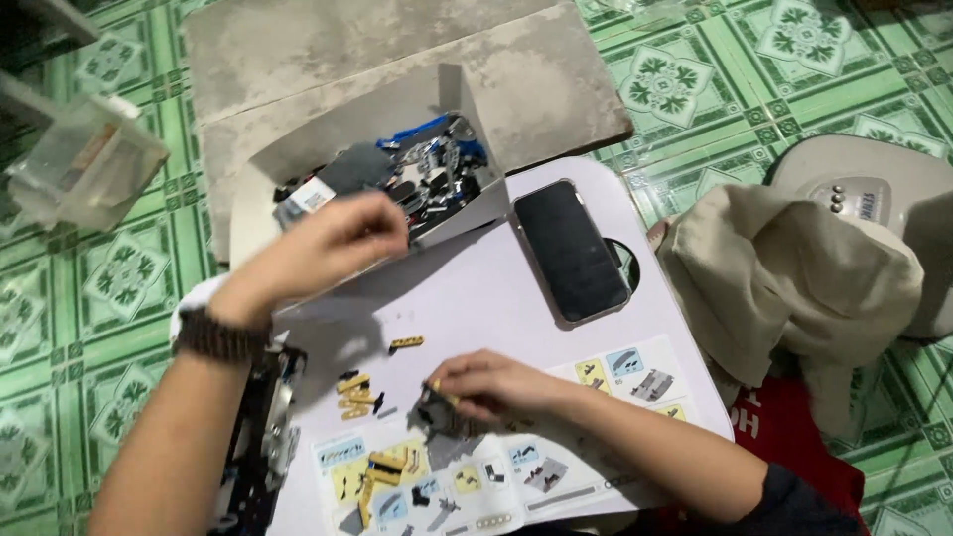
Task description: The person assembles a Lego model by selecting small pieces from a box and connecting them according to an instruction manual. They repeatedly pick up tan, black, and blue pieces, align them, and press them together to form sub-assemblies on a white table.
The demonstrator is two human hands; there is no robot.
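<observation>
My left hand (333,238) hovers loosely curled, holding nothing, over the parts box (397,174). Right hand (491,387) pinches the grey assembly (437,412) on the instruction sheet (496,467). Risk: loose yellow pieces (355,395) nearby on the bench (467,288) could be scattered by a wrist sweep.

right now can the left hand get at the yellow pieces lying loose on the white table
Probably yes. The left hand hovers at the cardboard box of parts, and the yellow pieces lie uncovered on the white table just below it. The right hand sits off to the side.
</observation>
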